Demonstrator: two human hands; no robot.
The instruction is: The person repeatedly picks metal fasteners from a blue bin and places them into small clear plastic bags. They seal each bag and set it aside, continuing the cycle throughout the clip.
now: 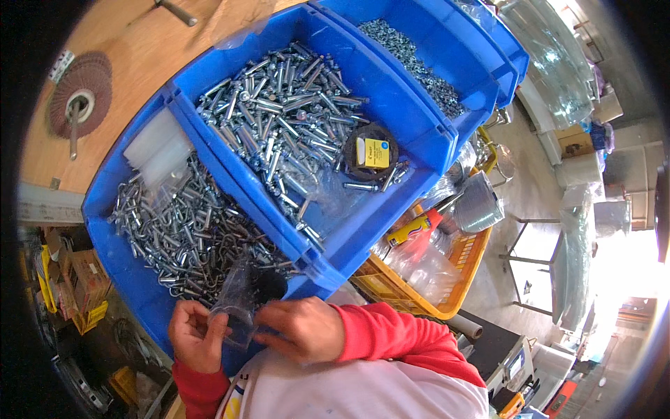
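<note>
Low in the head view, a small clear plastic bag [238, 297] is stretched between my two hands. My left hand [198, 336] pinches one side of it between thumb and fingers. On its other side the curled fingers of my right hand [304, 329] grip the edge. Beyond the hands lies a blue bin [106, 192] of metal hooks [183, 230], with a stack of clear bags [159, 143] at its far end. Beside the bag sits a dark round thing [271, 285], partly covered. Whether the bag holds anything I cannot make out.
A second blue bin [401, 136] holds expansion bolts [279, 112] and a black disc with a yellow label [371, 151]. Small metal parts [412, 63] fill a farther bin. An orange crate [453, 286] stands right, a flap wheel [80, 98] lies on the wooden table [132, 45].
</note>
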